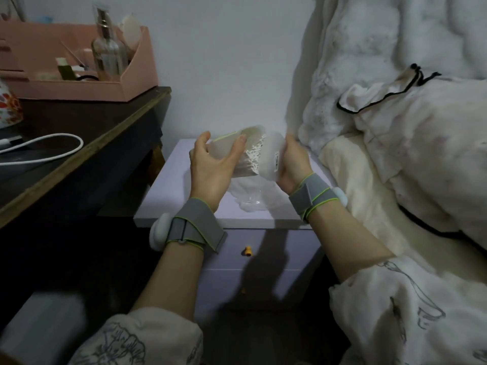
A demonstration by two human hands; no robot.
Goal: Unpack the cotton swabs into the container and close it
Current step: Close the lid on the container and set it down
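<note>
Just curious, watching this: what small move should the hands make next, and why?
Probably slide the cotton swabs further into the container. The left hand grips the swab pack, the right hand holds the container tipped toward it, and the swab tips sit at its mouth.

I can read no text; a small label (276, 161) on the container (271, 156) is too blurred.

Dim, cool-toned room seen through your wide-angle head camera.
Your forearms throw soft shadows down the nightstand (263, 259) drawer front. The floor beneath the desk (79, 143) sinks to near black, straight edges bow toward the borders, and the lower-left corner smears out of focus.
</note>
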